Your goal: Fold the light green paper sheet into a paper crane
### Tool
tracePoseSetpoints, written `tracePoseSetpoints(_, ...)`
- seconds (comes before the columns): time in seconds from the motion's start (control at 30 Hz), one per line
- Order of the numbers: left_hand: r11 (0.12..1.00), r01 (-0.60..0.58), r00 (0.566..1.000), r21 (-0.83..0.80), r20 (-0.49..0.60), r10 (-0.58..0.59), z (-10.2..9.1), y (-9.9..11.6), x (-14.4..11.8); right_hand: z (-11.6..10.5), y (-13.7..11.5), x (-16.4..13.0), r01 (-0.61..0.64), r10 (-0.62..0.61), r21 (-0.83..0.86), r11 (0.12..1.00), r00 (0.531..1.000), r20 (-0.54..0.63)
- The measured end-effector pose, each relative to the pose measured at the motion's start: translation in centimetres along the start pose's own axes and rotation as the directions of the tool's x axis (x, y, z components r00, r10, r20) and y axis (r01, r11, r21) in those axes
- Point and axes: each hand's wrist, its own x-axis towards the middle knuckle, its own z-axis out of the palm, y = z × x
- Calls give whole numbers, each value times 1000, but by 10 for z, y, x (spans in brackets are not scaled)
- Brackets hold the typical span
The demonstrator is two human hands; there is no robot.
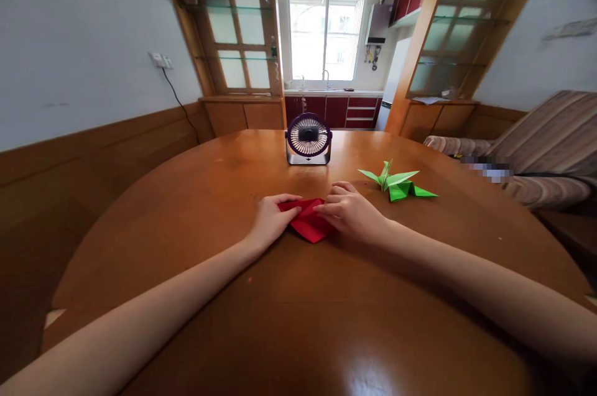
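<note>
A red sheet of folded origami paper (pixel 311 225) lies on the wooden table, one corner pointing towards me. My left hand (pixel 275 217) grips its left side, thumb on top and fingers along the far edge. On the right side, my right hand (pixel 347 208) pinches the paper between thumb and curled fingers. The hands cover both side corners, so the full shape of the folds is partly hidden. Beyond my right hand sit green origami cranes (pixel 403 191), one lighter and one darker, close against each other.
A small dark purple fan (pixel 308 138) on a stand faces me beyond the paper. The round wooden table (pixel 196 197) reaches out on both sides. A striped armchair (pixel 550 135) stands at the right, and a kitchen with a window (pixel 326 32) lies behind.
</note>
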Motion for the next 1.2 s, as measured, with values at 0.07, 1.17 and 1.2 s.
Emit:
tracePoseSetpoints(0.07, 1000, 5, 1000, -2, 14, -5, -1, 0, 0, 0, 0, 1, -3, 3, 8, 1000, 1000, 17)
tracePoseSetpoints(1.17, 887, 112, 992, -448, 2, -124, 4, 2, 4, -46, 38, 5, -448, 398, 171, 877, 879, 262)
tracePoseSetpoints(1.2, 891, 111, 993, -440, 9, -119, 4, 1, 4, -47, 43, 4, -486, 443, 173, 856, 865, 236)
